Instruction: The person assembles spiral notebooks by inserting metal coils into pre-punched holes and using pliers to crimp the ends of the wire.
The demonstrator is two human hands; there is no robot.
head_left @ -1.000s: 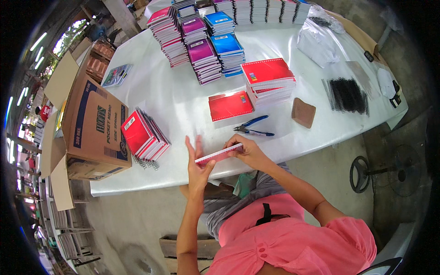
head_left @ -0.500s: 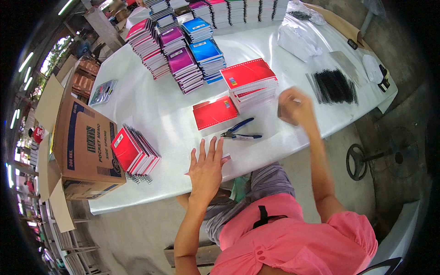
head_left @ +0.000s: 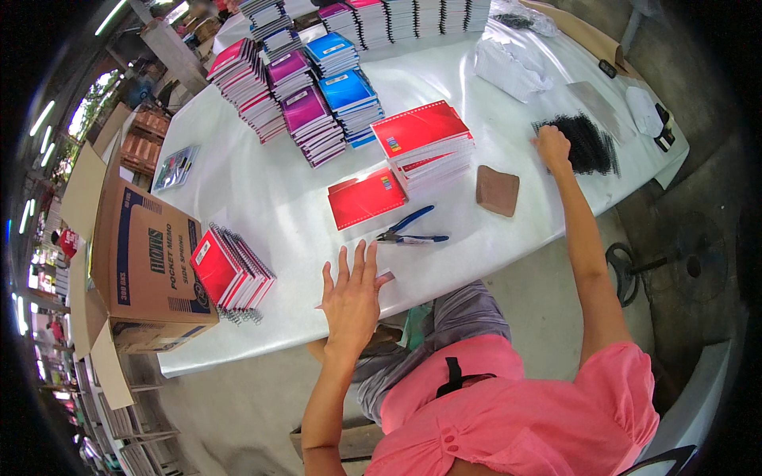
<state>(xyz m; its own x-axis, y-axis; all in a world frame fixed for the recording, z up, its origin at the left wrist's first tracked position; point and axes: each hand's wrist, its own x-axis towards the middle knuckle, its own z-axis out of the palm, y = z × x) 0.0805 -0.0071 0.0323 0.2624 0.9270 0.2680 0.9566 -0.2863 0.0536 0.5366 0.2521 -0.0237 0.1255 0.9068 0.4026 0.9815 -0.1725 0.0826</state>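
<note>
My left hand (head_left: pixel 351 297) lies palm down near the table's front edge, fingers spread, over a thin flat piece whose edge pokes out by the thumb; most of it is hidden. At the right, my right hand (head_left: pixel 553 148) is closed at the left side of a pile of black spiral binding coils (head_left: pixel 589 144), its fingertips pinching at a coil. Cutting pliers (head_left: pixel 413 227) with dark blue handles lie just beyond my left fingers. Past them is a red notebook cover (head_left: pixel 367 198) with punched holes, beside a stack of red unbound notebooks (head_left: pixel 423 136). A brown squarish pad (head_left: pixel 498 190) lies between the hands.
Bound red notebooks (head_left: pixel 230 270) lean beside an open cardboard box (head_left: pixel 155 262) at the left. Behind stand stacks of purple notebooks (head_left: pixel 305 111), blue notebooks (head_left: pixel 346 90) and red notebooks (head_left: pixel 242 79). White plastic bags (head_left: pixel 512 71) sit at the back right. A fan (head_left: pixel 690 270) stands beyond the right edge.
My right hand has moved right and away from me, from over the brown pad to the black coils, uncovering the pad. My left hand has stayed in place.
</note>
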